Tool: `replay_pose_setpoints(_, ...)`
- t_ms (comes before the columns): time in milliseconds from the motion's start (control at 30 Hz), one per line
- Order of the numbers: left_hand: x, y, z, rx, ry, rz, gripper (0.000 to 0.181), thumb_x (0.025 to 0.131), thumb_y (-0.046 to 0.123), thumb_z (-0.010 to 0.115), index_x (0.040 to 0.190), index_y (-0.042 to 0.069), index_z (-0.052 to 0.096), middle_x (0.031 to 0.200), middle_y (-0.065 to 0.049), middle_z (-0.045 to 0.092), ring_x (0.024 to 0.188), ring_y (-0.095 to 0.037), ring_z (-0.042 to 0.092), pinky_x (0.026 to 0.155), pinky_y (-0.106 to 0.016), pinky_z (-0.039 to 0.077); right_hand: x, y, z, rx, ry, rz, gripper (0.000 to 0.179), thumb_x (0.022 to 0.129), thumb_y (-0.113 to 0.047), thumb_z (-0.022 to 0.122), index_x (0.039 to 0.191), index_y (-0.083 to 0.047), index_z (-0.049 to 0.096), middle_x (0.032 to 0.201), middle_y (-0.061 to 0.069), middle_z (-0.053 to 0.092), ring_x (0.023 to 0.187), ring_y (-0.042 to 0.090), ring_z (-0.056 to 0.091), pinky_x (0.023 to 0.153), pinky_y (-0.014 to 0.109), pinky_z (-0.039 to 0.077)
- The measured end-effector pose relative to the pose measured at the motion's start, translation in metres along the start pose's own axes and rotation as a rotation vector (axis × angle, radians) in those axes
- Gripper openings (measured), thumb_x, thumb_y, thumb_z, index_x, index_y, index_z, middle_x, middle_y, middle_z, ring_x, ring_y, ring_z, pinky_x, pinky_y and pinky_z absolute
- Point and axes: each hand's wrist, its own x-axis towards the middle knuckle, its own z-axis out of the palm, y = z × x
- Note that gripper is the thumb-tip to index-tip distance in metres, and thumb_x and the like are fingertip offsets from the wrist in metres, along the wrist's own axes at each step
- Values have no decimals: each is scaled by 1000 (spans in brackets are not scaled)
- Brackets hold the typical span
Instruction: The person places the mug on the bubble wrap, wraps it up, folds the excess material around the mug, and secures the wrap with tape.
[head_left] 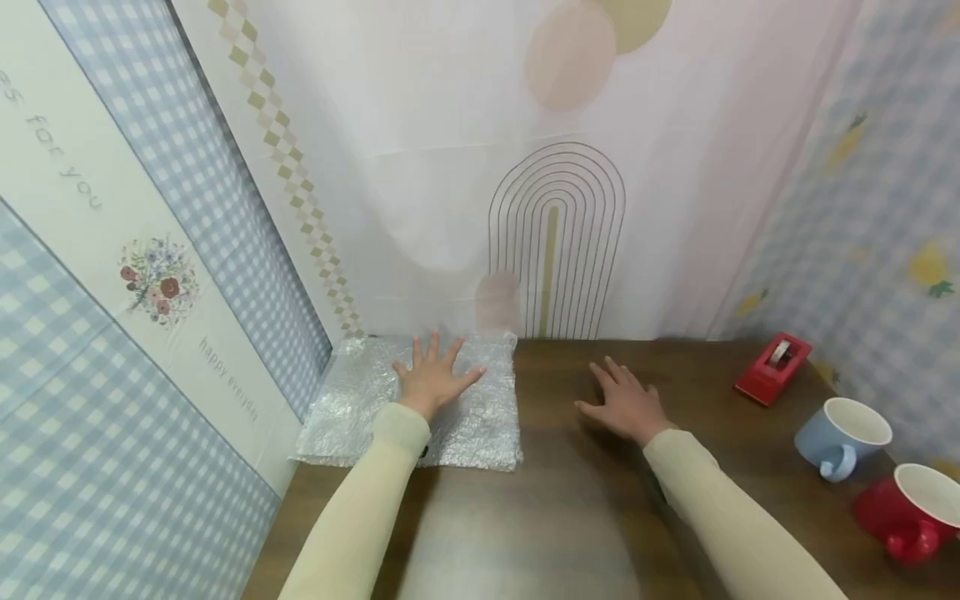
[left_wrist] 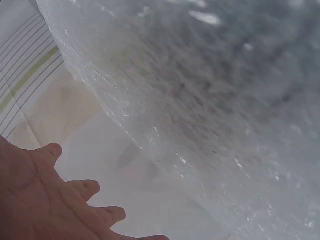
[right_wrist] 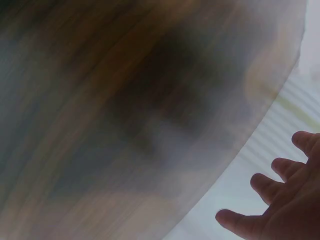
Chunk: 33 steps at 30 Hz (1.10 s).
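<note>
My left hand (head_left: 432, 381) is spread above a sheet of bubble wrap (head_left: 480, 425) at the back left of the table; whether it touches the sheet I cannot tell. The left wrist view shows the bubble wrap (left_wrist: 210, 100) close up, with the fingers of the left hand (left_wrist: 55, 200) stretched and holding nothing. My right hand (head_left: 626, 402) is over the bare wood right of the sheet, fingers apart. In the right wrist view the right hand (right_wrist: 285, 195) holds nothing, with the brown tabletop (right_wrist: 125, 140) blurred beside it.
A red tape dispenser (head_left: 772, 368) stands at the back right. In front of it are a light blue mug (head_left: 836, 437) and a red mug (head_left: 903, 512), near the right edge. A printed cloth (head_left: 420, 208) hangs behind the table, with checked cloth (head_left: 225, 183) on the left.
</note>
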Motion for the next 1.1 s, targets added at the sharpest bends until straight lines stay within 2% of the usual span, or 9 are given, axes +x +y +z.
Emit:
replay_pose_setpoints(100,3,0,-5,-3,14,3,96,101,92,41,181,40,27,194,-13,6,177,-56,2,126,-97,14,7,-14,2,17,8,-43,92,109,-56,67,177,-4,34,186,32,23,166,62,35,122,94,31)
replay_pose_setpoints(233,-1,0,-6,-5,8,3,94,102,90,45,181,40,28,194,-14,6,177,-58,0,125,-98,14,13,-37,12,66,-13,-98,90,109,-49,70,175,2,35,183,35,29,163,61,42,125,81,43)
replay_pose_setpoints(400,-11,-3,-7,-22,17,-19,91,103,87,48,180,42,30,194,-12,9,177,-57,3,126,-97,13,23,-66,21,225,-96,-135,90,110,-41,71,175,7,32,180,34,37,168,53,39,137,67,37)
replay_pose_setpoints(533,-17,-8,-13,-35,29,-13,90,104,85,48,179,40,33,194,-13,12,176,-59,6,125,-98,14,33,-83,23,318,-140,-118,88,108,-38,70,174,8,32,175,35,45,162,53,47,135,66,40)
replay_pose_setpoints(667,-22,-16,-22,-1,14,-50,88,105,84,48,179,39,34,193,-13,13,176,-59,8,126,-97,14,51,-92,37,365,-138,-141,94,104,-46,70,173,7,35,170,36,51,156,52,56,131,61,47)
replay_pose_setpoints(767,-26,-23,-26,8,10,-66,88,106,82,49,180,37,34,193,-15,14,176,-60,7,126,-97,13,57,-103,39,415,-143,-121,96,100,-44,73,172,7,36,170,35,52,157,50,55,132,60,48)
replay_pose_setpoints(800,-26,-25,-27,9,10,-65,88,106,81,49,180,37,33,193,-16,14,176,-60,7,126,-97,13,53,-114,32,424,-158,-79,95,98,-38,74,172,9,36,172,36,49,159,52,52,133,63,45)
replay_pose_setpoints(900,-28,-28,-26,4,12,-57,88,107,81,47,180,35,33,192,-18,13,175,-62,7,125,-98,15,59,-115,36,447,-153,-41,95,96,-35,75,170,10,38,171,35,51,158,52,52,131,63,46)
replay_pose_setpoints(1100,-30,-33,-26,14,17,-88,88,106,83,47,180,38,33,193,-17,13,176,-60,8,124,-99,16,95,-96,64,485,-108,28,93,94,-41,78,167,9,45,167,33,56,153,51,57,123,61,54)
